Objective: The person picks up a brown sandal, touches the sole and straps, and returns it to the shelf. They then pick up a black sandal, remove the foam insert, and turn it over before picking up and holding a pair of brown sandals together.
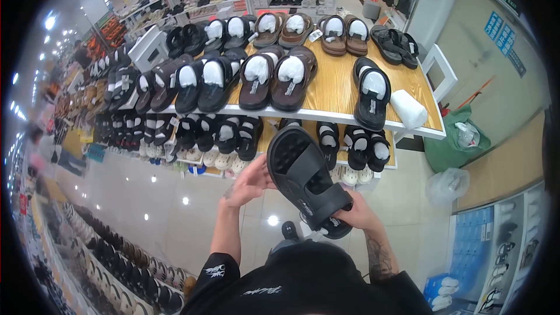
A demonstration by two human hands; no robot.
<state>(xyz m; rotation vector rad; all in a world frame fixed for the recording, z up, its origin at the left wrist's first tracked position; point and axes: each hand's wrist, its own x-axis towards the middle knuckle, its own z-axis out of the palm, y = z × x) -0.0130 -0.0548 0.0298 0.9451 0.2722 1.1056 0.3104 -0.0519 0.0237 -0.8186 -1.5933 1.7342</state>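
Observation:
A black two-strap slide sandal (306,178) is tilted in front of my body, its dimpled footbed end pointing up and left. My right hand (357,213) grips it by the strap at the lower right end; some of those fingers are hidden under the strap. Beside the sandal's left edge is my left hand (252,182), fingers stretched out, their tips partly hidden at the sole. On the shelf above, a single black sandal (371,96) stuffed with white paper stands next to a loose white paper wad (409,109).
Pairs of brown sandals (279,81) and black ones fill the wooden display table (332,90), with more shoes on the lower shelf. A green bag (458,146) and a clear plastic bag (448,186) lie on the right. Shoe racks (125,268) line the lower left.

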